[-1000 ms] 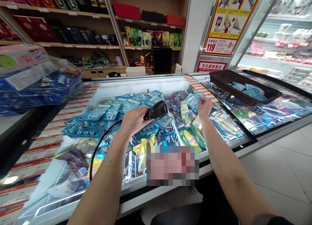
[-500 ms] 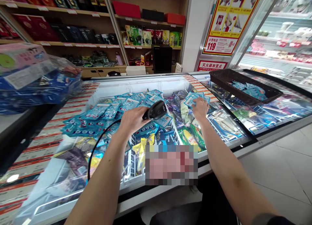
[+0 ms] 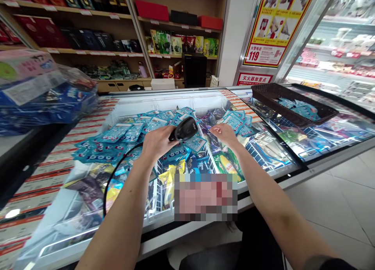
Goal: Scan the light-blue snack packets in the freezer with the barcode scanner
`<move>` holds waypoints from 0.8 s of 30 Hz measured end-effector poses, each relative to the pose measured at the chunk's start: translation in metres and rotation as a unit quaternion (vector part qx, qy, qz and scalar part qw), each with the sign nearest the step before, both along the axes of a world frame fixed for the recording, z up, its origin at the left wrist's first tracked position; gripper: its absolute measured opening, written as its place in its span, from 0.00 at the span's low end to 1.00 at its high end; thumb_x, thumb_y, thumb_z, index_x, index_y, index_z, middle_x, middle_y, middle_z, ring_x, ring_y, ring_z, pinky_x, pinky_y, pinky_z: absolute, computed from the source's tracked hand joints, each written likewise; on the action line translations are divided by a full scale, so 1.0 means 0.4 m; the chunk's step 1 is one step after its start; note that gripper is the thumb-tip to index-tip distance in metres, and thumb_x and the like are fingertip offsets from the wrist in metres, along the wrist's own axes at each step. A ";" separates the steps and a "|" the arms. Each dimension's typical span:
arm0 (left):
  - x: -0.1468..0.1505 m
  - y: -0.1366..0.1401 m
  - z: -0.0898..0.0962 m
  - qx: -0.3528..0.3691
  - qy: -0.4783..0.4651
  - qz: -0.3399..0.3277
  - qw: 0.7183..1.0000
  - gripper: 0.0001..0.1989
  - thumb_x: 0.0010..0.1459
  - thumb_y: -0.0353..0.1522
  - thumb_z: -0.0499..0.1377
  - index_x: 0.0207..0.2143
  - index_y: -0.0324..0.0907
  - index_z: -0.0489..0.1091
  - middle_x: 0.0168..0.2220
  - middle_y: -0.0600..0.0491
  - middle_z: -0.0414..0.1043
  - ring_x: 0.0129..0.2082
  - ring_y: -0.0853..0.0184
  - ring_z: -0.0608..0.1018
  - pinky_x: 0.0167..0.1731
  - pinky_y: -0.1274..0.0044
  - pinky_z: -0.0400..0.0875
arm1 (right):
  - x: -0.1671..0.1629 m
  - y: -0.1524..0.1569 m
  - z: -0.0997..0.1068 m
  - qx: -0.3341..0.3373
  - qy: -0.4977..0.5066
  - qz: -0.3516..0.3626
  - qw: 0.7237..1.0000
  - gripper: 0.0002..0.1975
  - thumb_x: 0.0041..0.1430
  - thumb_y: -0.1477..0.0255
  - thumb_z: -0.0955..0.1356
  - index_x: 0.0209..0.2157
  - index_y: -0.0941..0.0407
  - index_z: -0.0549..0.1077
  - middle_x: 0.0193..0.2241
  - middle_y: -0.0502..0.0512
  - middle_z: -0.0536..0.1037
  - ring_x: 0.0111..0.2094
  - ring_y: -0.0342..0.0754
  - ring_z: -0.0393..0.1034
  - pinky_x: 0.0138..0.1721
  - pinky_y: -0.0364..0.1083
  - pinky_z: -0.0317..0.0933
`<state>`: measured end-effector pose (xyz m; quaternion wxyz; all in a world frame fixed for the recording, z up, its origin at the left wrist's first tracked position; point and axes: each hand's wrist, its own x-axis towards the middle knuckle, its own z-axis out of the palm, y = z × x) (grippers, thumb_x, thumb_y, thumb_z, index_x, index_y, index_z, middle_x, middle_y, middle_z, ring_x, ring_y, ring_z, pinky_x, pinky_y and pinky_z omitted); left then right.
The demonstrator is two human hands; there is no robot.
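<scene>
My left hand (image 3: 158, 143) is closed around a black handheld barcode scanner (image 3: 185, 129), with its black cable (image 3: 109, 184) looping down behind my wrist. The scanner is above a spread of flat blue packets (image 3: 117, 132) on the left side of the freezer. My right hand (image 3: 225, 134) hovers over purple wrappers (image 3: 215, 143), its fingers curled in and no object visible in them. Just beyond it, a small group of blue packets (image 3: 234, 119) lies fanned out. One more blue packet (image 3: 196, 143) rests below the scanner.
The glass-topped freezer (image 3: 187, 227) holds wire baskets of wrapped goods. A brown tray (image 3: 263, 93) with blue packets stands on the right. A plastic-wrapped bundle (image 3: 43, 94) sits at left. Shelves (image 3: 88, 51) line the back. A blurred patch (image 3: 205, 198) covers the front edge.
My right hand has let go of the blue packets at right and moved left, its fingers curling. Those packets now lie uncovered. My left hand and the scanner have shifted slightly left.
</scene>
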<state>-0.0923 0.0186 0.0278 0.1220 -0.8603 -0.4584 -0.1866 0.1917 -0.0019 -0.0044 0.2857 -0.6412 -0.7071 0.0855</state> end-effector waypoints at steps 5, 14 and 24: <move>-0.001 -0.004 0.005 -0.008 -0.001 -0.002 1.000 0.18 0.54 0.43 0.55 0.45 0.46 0.67 0.42 0.52 0.75 0.40 0.59 0.76 0.27 0.75 0.61 | -0.041 -0.023 0.006 -0.013 -0.029 0.060 0.998 0.23 0.52 0.47 0.64 0.34 0.51 0.77 0.37 0.54 0.75 0.44 0.52 0.66 0.48 0.52 0.56; 0.000 -0.007 0.007 -0.007 0.001 0.005 1.000 0.17 0.55 0.42 0.55 0.46 0.46 0.67 0.43 0.53 0.75 0.40 0.59 0.76 0.27 0.75 0.61 | -0.050 -0.021 -0.009 -0.015 -0.081 0.056 0.995 0.28 0.41 0.46 0.71 0.41 0.50 0.73 0.45 0.56 0.69 0.50 0.58 0.59 0.50 0.57 0.53; 0.000 -0.006 0.003 -0.007 -0.004 0.014 1.000 0.17 0.55 0.43 0.54 0.45 0.46 0.68 0.43 0.52 0.75 0.41 0.60 0.76 0.28 0.75 0.62 | 0.012 0.004 -0.020 0.003 -0.089 -0.108 0.990 0.20 0.61 0.59 0.60 0.47 0.56 0.71 0.44 0.61 0.73 0.50 0.55 0.62 0.51 0.52 0.55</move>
